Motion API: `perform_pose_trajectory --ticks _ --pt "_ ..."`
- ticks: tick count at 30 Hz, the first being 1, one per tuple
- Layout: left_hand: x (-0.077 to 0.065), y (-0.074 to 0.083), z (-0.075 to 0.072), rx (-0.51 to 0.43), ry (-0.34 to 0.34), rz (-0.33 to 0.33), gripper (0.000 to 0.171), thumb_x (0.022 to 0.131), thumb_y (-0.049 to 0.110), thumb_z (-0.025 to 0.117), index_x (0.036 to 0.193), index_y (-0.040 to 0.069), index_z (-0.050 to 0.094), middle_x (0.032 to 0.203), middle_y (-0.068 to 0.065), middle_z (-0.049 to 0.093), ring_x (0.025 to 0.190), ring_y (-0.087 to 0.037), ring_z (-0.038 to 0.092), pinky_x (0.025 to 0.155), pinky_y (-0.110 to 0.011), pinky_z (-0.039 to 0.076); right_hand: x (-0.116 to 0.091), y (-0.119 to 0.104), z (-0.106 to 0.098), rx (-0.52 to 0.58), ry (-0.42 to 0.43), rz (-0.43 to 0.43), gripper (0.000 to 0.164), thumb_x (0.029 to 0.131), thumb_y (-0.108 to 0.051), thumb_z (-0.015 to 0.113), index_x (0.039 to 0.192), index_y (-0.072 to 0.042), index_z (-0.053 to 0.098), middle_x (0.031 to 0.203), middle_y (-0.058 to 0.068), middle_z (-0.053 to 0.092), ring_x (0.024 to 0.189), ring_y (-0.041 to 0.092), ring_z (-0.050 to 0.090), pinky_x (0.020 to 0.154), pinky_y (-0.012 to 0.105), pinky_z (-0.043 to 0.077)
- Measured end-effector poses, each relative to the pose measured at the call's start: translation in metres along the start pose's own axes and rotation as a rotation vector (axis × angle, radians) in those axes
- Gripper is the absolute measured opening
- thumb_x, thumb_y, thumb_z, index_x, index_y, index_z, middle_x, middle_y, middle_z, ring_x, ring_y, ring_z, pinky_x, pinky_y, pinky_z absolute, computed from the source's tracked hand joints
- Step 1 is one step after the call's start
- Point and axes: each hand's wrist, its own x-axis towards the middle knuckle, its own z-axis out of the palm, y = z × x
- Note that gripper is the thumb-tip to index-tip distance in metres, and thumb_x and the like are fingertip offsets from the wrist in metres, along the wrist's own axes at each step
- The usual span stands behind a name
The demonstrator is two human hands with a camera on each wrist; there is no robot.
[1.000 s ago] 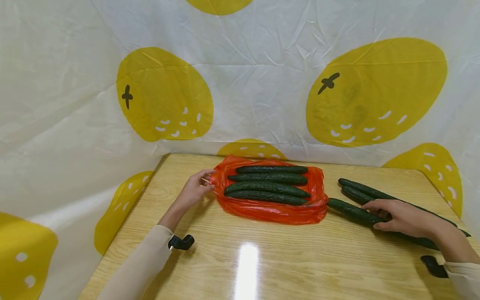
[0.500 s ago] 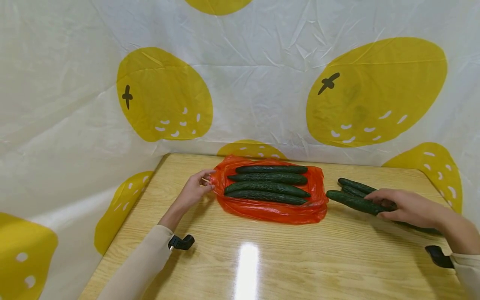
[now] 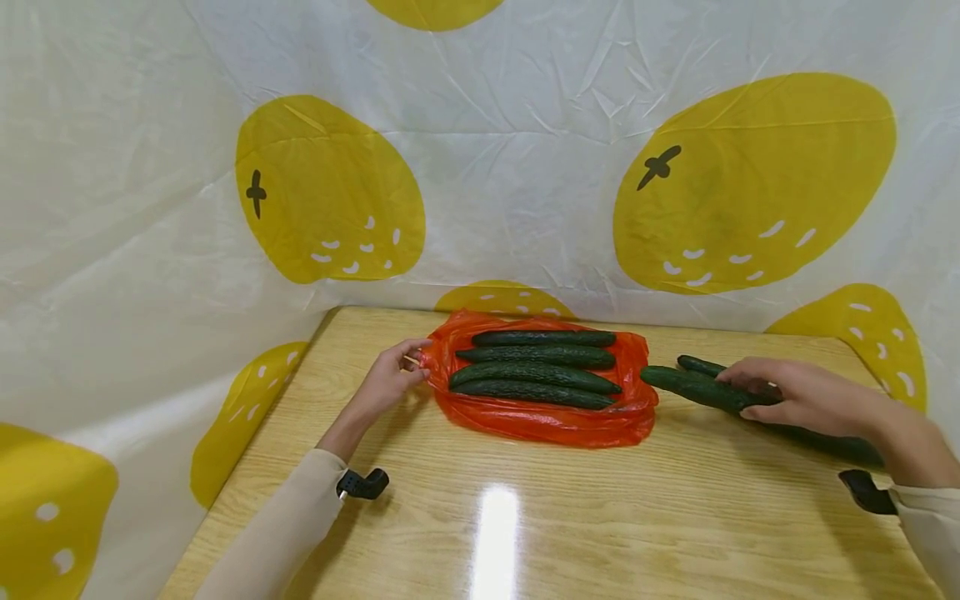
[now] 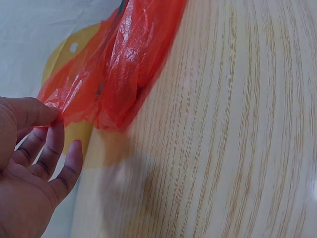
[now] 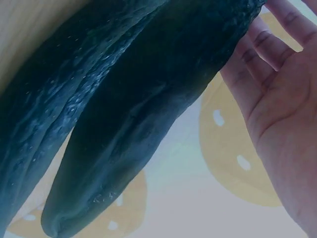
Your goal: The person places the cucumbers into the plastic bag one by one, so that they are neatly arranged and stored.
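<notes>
A red plastic bag (image 3: 540, 429) lies on the table with several dark green cucumbers (image 3: 536, 377) side by side in it. My left hand (image 3: 390, 375) pinches the bag's left end between thumb and fingertip; the left wrist view shows the thin red film (image 4: 79, 94) drawn out from the grip. At the right, my right hand (image 3: 810, 400) holds another cucumber (image 3: 686, 385) from above, its fingers round the middle. That cucumber's left tip reaches the bag's right edge. In the right wrist view the held cucumber (image 5: 133, 109) slants down, with a second cucumber (image 5: 54, 94) beside it.
Loose cucumbers lie on the wooden table (image 3: 600, 517) below and behind the right hand, one with its tip (image 3: 697, 364) showing. A white curtain (image 3: 517, 183) with yellow fruit prints stands along the back and left. Each wrist carries a black camera mount (image 3: 363, 483).
My right hand has raised its cucumber off the others and moved it slightly up and left, bringing the tip to the bag's edge. The left hand and bag stay almost still.
</notes>
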Motion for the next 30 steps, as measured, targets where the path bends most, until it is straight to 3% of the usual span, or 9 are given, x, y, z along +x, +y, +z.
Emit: perform_pose_trajectory --ticks 11,18,26,30 --pt "0.018 -0.039 0.001 0.006 0.014 0.000 0.051 0.093 -0.006 0.065 0.143 -0.005 0.052 0.116 -0.026 0.058 0.092 -0.029 0.058 0.075 -0.041 0.053 0.017 -0.017 -0.004 0.022 0.047 -0.064 0.041 0.088 -0.022 0.081 0.125 -0.025 0.064 0.113 -0.018 0.065 0.098 0.000 0.062 0.078 0.029 0.054" --pt "0.017 -0.042 0.002 -0.001 0.035 0.020 0.050 0.092 -0.004 0.068 0.140 0.000 0.057 0.112 -0.021 0.060 0.089 -0.026 0.058 0.073 -0.036 0.053 0.028 -0.027 -0.005 0.029 0.060 -0.084 0.040 0.088 -0.022 0.081 0.125 -0.024 0.065 0.115 -0.019 0.066 0.101 -0.001 0.062 0.079 0.030 0.054" --pt "0.017 -0.039 0.003 0.002 0.041 0.027 0.049 0.092 -0.005 0.068 0.139 0.001 0.058 0.110 -0.018 0.060 0.089 -0.025 0.058 0.071 -0.026 0.051 0.040 -0.034 -0.008 0.041 0.055 -0.108 0.040 0.089 -0.019 0.079 0.127 -0.017 0.066 0.119 -0.011 0.068 0.104 0.004 0.064 0.079 0.032 0.057" --pt "0.015 -0.034 0.002 -0.002 0.033 0.024 0.050 0.092 -0.005 0.068 0.140 -0.002 0.056 0.112 -0.021 0.060 0.090 -0.027 0.058 0.074 -0.033 0.053 0.047 -0.038 -0.009 0.050 0.046 -0.106 0.038 0.089 -0.018 0.079 0.126 -0.017 0.067 0.118 -0.013 0.068 0.103 0.003 0.063 0.080 0.031 0.057"
